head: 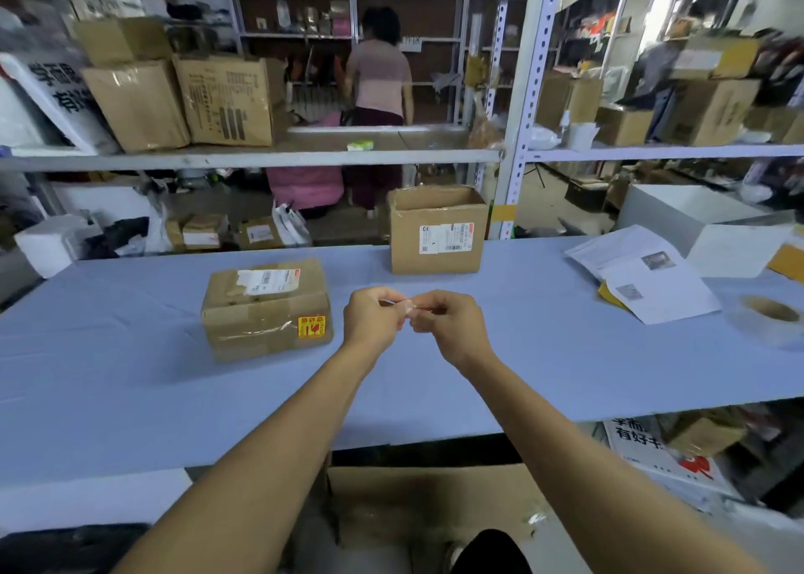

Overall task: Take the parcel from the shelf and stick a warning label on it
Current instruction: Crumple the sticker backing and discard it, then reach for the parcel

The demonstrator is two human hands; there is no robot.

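Note:
A taped brown parcel [265,308] lies on the blue table [130,377], left of my hands. A yellow and red warning label [312,326] is stuck on its front right corner, and a white shipping label is on its top. My left hand [374,317] and my right hand [448,323] meet above the table, just right of the parcel. Both pinch a small pale strip [407,305] between their fingertips; it is too small to tell what it is. Neither hand touches the parcel.
An open cardboard box [437,230] stands at the table's far edge. Printed sheets [648,269] and a tape roll [770,319] lie at the right. Metal shelves with cartons [226,99] stand behind, and a person [378,82] is beyond them.

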